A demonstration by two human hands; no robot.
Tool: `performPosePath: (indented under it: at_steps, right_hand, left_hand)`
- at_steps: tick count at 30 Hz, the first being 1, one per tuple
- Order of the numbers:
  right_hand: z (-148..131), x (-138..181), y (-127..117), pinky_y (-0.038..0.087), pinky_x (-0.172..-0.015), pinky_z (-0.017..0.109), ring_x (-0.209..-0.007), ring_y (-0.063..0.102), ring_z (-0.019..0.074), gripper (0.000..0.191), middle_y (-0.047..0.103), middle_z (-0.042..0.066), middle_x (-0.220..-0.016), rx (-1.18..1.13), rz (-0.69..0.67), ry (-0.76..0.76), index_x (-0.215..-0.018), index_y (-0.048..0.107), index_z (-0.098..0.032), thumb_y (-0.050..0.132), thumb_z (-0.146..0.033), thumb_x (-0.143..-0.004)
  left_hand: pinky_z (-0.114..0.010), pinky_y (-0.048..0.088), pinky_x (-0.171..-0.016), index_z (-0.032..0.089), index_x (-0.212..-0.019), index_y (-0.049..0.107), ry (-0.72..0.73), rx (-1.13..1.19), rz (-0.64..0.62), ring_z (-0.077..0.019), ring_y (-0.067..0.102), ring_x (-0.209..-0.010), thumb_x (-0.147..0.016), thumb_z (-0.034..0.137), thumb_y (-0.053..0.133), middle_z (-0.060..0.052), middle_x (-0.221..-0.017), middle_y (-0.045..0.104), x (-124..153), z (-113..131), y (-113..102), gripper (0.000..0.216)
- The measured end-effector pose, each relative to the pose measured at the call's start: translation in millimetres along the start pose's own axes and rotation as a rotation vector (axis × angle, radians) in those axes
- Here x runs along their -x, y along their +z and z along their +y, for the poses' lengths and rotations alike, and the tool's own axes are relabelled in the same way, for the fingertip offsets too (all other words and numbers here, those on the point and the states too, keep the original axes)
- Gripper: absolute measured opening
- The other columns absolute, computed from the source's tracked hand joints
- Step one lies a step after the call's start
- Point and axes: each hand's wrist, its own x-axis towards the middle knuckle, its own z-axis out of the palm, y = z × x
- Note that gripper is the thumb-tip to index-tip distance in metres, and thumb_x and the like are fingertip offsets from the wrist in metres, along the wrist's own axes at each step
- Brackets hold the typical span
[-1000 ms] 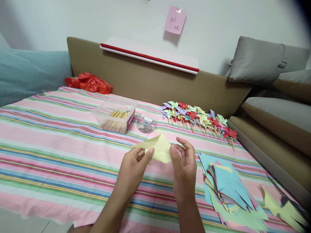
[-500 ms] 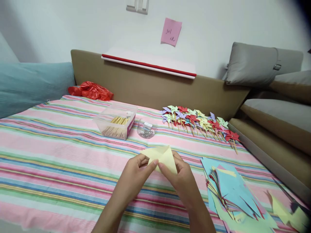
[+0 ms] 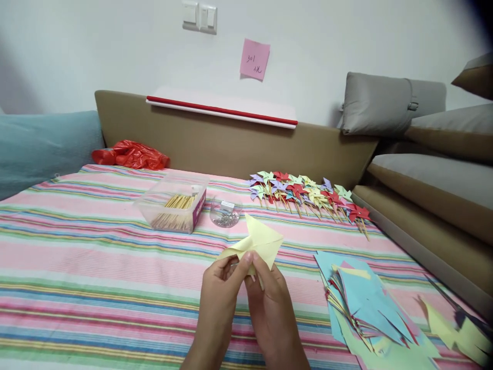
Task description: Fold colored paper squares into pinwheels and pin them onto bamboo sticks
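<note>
A pale yellow paper square (image 3: 259,241), partly folded with its corners drawn inward, is held up above the striped cloth (image 3: 96,257). My left hand (image 3: 223,290) pinches its lower left part with thumb and fingers closed. My right hand (image 3: 269,303) is pressed against the left one and pinches the paper's centre from below. Both hands are low in the middle of the view.
A clear box of wooden sticks (image 3: 173,208) and a small clear dish of metal pins (image 3: 224,214) stand beyond the hands. A row of finished paper pinwheels (image 3: 308,198) lies to the right. A stack of cut coloured paper (image 3: 365,303) sits at lower right. A red plastic bag (image 3: 131,154) lies by the sofa back.
My hands have drawn closer together, both pinching the paper's centre. More corners of the yellow paper are folded inward. The view has tilted up and shifted a little.
</note>
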Motion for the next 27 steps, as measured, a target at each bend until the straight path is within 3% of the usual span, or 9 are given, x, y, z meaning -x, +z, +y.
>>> performPosePath:
  at_steps: [2,6,10,13,15,20,23,27]
  right_hand:
    - [2.7,1.1,3.0,0.056,-0.098,0.045,-0.114,0.068,0.0311,0.033,0.075,0.010,-0.114,0.001,0.015,0.009,-0.107,0.073,-0.022,0.072,-0.043,-0.081]
    - [1.7,-0.5,4.3,0.054,-0.099,0.044,-0.113,0.067,0.0303,0.035,0.075,0.009,-0.112,0.017,0.020,0.036,-0.105,0.072,-0.021,0.076,-0.042,-0.078]
    - [-5.5,-5.9,-5.2,0.057,-0.091,0.041,-0.111,0.067,0.0272,0.031,0.072,0.009,-0.115,0.088,-0.016,-0.005,-0.109,0.065,-0.022,0.064,-0.044,-0.087]
    - [-11.3,-8.8,-17.8,0.058,-0.083,0.038,-0.099,0.069,0.0225,0.026,0.069,0.008,-0.114,0.204,-0.002,-0.135,-0.113,0.054,-0.025,0.060,-0.038,-0.090]
    - [-14.9,-8.9,-26.3,0.056,-0.086,0.038,-0.095,0.068,0.0199,0.027,0.067,0.007,-0.114,0.373,-0.067,-0.280,-0.115,0.049,-0.027,0.062,-0.030,-0.090]
    - [-23.2,-7.6,-36.6,0.051,-0.087,0.034,-0.096,0.065,0.0194,0.025,0.068,0.004,-0.105,0.834,-0.329,-0.495,-0.115,0.061,-0.028,0.061,-0.020,-0.092]
    - [-26.0,-9.3,-35.6,0.051,-0.084,0.033,-0.095,0.064,0.0200,0.018,0.069,0.003,-0.101,0.881,-0.347,-0.547,-0.106,0.068,-0.027,0.062,-0.019,-0.091]
    - [-27.5,-11.3,-33.8,0.050,-0.083,0.032,-0.092,0.064,0.0198,0.008,0.069,0.002,-0.093,0.845,-0.332,-0.496,-0.090,0.072,-0.025,0.064,-0.026,-0.092]
  left_hand:
    - [-0.027,0.052,-0.078,0.017,-0.083,0.077,-0.006,-0.002,0.049,-0.0206,0.065,-0.084,-0.074,0.037,0.082,-0.004,-0.080,0.072,-0.6,-1.1,-1.1,0.022]
    - [-0.029,0.051,-0.086,0.019,-0.100,0.077,-0.018,0.072,0.028,-0.0200,0.065,-0.092,-0.080,0.038,0.078,-0.004,-0.094,0.074,-3.7,-2.5,-4.5,0.027]
    - [-0.030,0.051,-0.084,0.015,-0.097,0.077,-0.068,0.187,0.047,-0.0207,0.066,-0.091,-0.079,0.039,0.080,-0.007,-0.093,0.074,-8.6,-2.3,-8.3,0.030]
    - [-0.027,0.052,-0.076,0.013,-0.093,0.077,-0.102,0.248,0.074,-0.0182,0.066,-0.082,-0.075,0.040,0.082,-0.007,-0.089,0.074,-10.8,-1.0,-11.8,0.032]
    - [-0.025,0.052,-0.072,0.013,-0.090,0.077,-0.117,0.265,0.099,-0.0160,0.065,-0.078,-0.073,0.039,0.084,-0.006,-0.086,0.074,-11.0,0.2,-13.6,0.031]
    - [-0.021,0.051,-0.067,0.015,-0.088,0.077,-0.123,0.268,0.118,-0.0140,0.064,-0.073,-0.072,0.039,0.084,-0.004,-0.081,0.073,-11.0,2.4,-14.8,0.030]
    - [-0.022,0.050,-0.067,0.015,-0.089,0.077,-0.125,0.246,0.128,-0.0143,0.063,-0.073,-0.070,0.038,0.086,-0.003,-0.079,0.072,-12.1,1.6,-15.1,0.032]
    - [-0.023,0.049,-0.067,0.015,-0.082,0.075,-0.115,0.207,0.132,-0.0145,0.060,-0.072,-0.069,0.041,0.086,-0.002,-0.077,0.069,-12.8,-0.7,-16.4,0.031]
